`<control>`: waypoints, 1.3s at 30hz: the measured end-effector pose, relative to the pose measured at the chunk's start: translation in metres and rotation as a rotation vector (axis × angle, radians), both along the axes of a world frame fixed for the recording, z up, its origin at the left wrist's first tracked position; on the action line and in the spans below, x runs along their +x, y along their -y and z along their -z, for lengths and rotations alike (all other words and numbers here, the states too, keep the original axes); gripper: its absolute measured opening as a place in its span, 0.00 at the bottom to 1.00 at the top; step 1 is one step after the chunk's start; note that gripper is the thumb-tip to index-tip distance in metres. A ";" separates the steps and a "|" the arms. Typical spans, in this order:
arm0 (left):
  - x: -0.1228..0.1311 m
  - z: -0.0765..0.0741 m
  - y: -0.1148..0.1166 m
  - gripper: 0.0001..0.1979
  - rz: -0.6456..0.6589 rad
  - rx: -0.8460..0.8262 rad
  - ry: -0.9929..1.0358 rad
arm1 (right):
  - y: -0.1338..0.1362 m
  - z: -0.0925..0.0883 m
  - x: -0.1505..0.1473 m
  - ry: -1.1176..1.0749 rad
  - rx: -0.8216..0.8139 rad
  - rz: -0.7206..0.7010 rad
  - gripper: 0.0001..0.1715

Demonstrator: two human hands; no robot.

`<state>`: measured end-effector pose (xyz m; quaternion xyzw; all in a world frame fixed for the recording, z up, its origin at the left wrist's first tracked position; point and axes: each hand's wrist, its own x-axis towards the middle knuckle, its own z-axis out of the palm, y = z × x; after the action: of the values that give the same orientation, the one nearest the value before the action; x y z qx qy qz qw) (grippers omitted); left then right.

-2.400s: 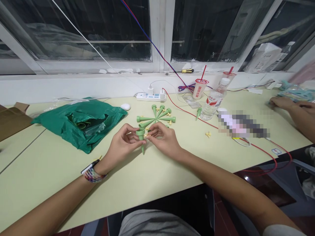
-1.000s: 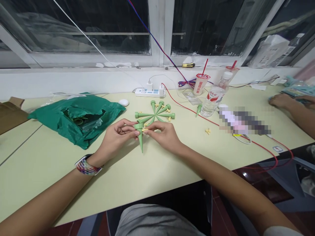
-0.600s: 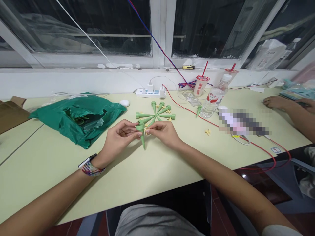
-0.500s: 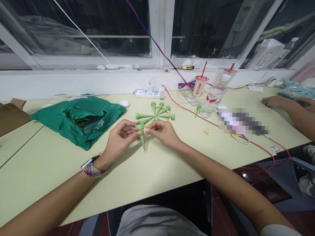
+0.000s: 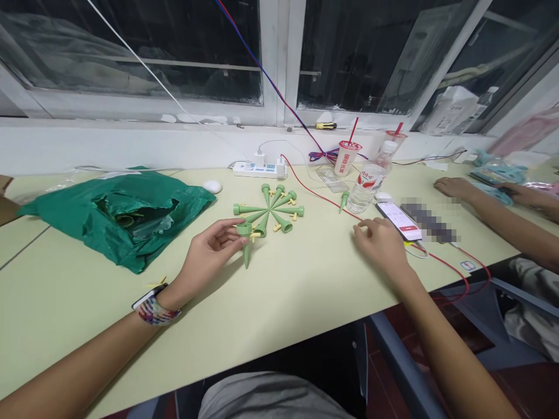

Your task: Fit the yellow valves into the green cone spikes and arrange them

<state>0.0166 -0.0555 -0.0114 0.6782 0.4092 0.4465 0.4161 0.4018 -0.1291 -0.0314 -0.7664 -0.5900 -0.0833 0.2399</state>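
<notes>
My left hand pinches a green watering spike by its cap, point down, with a small yellow valve sticking out of its right side. Beyond it, several like spikes lie in a ring on the table, tips to the middle, yellow valves on them. My right hand is down on the table at the right, fingers curled together near the phone. Its fingertips are partly hidden, and I cannot make out what is under them. A single green spike leans by the water bottle.
A torn green plastic bag lies at the left. Behind are a power strip, a lidded cup and a red cable. A screwdriver rests on the sill. At the far right are another person's hands.
My right hand has left the spike's yellow valve and moved right, over where loose yellow pieces lay. My left hand still holds the spike. The view has shifted slightly, and the phone's screen now shows.
</notes>
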 end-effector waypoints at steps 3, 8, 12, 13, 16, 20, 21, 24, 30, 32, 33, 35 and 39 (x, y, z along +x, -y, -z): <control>0.001 0.002 0.001 0.25 0.001 0.001 0.000 | 0.009 0.004 0.008 -0.032 -0.064 0.003 0.16; -0.001 0.003 -0.001 0.24 0.000 0.004 -0.015 | 0.010 0.014 0.008 -0.087 -0.037 -0.056 0.12; 0.000 0.003 -0.001 0.24 -0.001 0.004 -0.014 | 0.002 0.015 -0.002 -0.127 -0.005 -0.131 0.11; 0.001 0.003 0.000 0.24 0.003 0.002 -0.012 | -0.001 0.015 -0.006 -0.125 -0.005 -0.155 0.11; 0.003 0.001 0.002 0.23 0.015 -0.002 -0.005 | -0.009 0.016 -0.019 -0.089 -0.021 -0.209 0.09; 0.006 -0.004 0.006 0.23 0.007 -0.010 -0.027 | -0.015 0.020 -0.025 0.039 0.044 -0.254 0.11; 0.006 -0.005 0.007 0.22 0.007 -0.013 -0.027 | -0.015 0.021 -0.026 0.108 0.097 -0.279 0.12; 0.007 -0.004 0.007 0.22 0.029 -0.026 -0.004 | -0.015 0.021 -0.034 0.310 0.275 -0.421 0.12; 0.007 0.003 0.006 0.23 0.109 -0.096 0.051 | -0.027 0.020 -0.088 0.020 0.366 -0.763 0.06; 0.007 0.005 0.007 0.25 0.127 -0.137 0.062 | -0.034 0.021 -0.112 -0.210 0.364 -0.878 0.07; 0.006 0.006 0.007 0.26 0.132 -0.155 0.064 | -0.037 0.021 -0.124 -0.305 0.375 -0.926 0.07; 0.006 0.007 0.007 0.27 0.131 -0.186 0.070 | -0.042 0.021 -0.143 -0.442 0.415 -0.994 0.06; 0.005 0.010 0.006 0.24 0.123 -0.254 0.170 | -0.045 0.019 -0.161 -0.570 0.470 -1.028 0.05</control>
<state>0.0218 -0.0614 -0.0210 0.6036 0.3832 0.4206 0.5585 0.2409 -0.0846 -0.0504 -0.3041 -0.7616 0.1224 0.5590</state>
